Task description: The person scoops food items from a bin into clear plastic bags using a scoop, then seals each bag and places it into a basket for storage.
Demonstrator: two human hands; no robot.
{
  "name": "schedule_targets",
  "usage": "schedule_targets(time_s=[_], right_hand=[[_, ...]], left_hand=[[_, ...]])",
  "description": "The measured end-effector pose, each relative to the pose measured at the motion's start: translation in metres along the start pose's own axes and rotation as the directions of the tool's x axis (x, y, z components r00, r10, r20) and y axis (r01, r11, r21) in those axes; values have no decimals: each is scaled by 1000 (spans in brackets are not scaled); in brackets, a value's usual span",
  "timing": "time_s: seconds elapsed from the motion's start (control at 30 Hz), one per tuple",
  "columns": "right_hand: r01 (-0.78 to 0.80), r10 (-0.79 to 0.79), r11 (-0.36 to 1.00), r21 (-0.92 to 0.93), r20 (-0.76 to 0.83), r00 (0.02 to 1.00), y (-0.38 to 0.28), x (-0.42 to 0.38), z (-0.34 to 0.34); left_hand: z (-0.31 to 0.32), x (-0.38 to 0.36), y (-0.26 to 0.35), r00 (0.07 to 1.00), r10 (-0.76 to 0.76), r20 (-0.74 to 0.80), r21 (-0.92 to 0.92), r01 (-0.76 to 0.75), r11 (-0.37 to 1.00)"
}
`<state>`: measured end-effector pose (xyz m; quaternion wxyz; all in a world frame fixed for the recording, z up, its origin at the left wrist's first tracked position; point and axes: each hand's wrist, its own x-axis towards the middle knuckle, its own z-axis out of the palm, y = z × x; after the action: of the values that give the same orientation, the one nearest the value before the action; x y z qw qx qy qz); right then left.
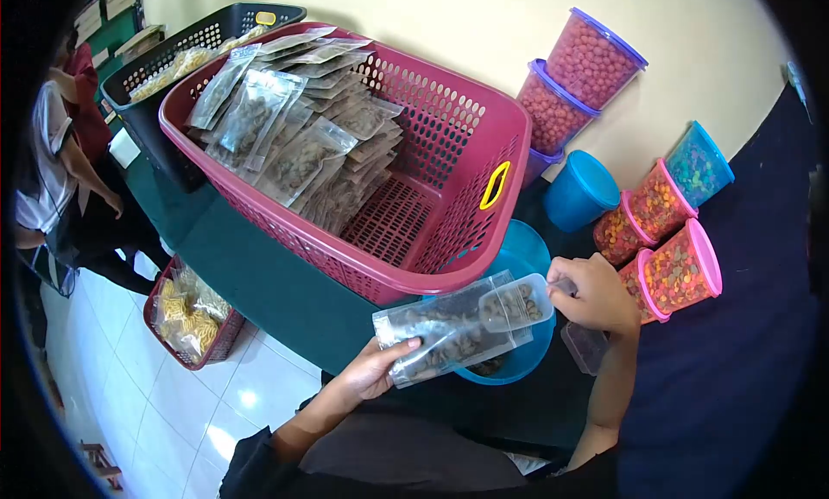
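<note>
My left hand [373, 369] grips a clear zip pouch [432, 348] by its lower left side, thumb on top. Small brownish pieces lie inside the pouch. Fingers curled, my right hand [594, 293] holds a clear plastic scoop [516, 302] with more brownish pieces in it. The scoop's far end is at the pouch's open mouth; overlapping clear plastic hides how far in it reaches. Beneath both stands a blue basin [537, 354], where some brown pieces show at the bottom.
A maroon basket [484, 266] with stacked filled pouches [302, 162] stands ahead, beside a black basket [142, 119]. Tubs of pink balls [596, 63] and colourful pieces [682, 266], plus a blue tub [580, 192], stand right. Left are a person [73, 154] and a floor basket [226, 337].
</note>
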<state>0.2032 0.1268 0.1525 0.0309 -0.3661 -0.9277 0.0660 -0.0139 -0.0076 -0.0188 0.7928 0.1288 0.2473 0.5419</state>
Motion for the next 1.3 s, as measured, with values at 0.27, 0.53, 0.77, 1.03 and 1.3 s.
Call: schedule_targets(time_s=[0.27,0.53,0.77,1.03,1.3], right_hand=[[42,-40,998,-52,24,999,-9,0,-8],[34,-34,999,38,13,999,-16,-6,-12],[-18,18,1000,-16,-4,1000,-22,-16,-15],[-252,241,966,-53,-155,958,-51,-43,-28],[-475,433,876,-75,-306,848,-21,-39,106]], left_hand=[[-5,1,-2,1000,19,-14,-105,-20,994],[-11,-1,-3,1000,31,4,-1,-31,1000],[-11,3,3,994,-45,98,-95,54,994],[-59,17,-6,957,-67,284,-153,114,982],[-65,11,2,977,-136,166,24,134,991]])
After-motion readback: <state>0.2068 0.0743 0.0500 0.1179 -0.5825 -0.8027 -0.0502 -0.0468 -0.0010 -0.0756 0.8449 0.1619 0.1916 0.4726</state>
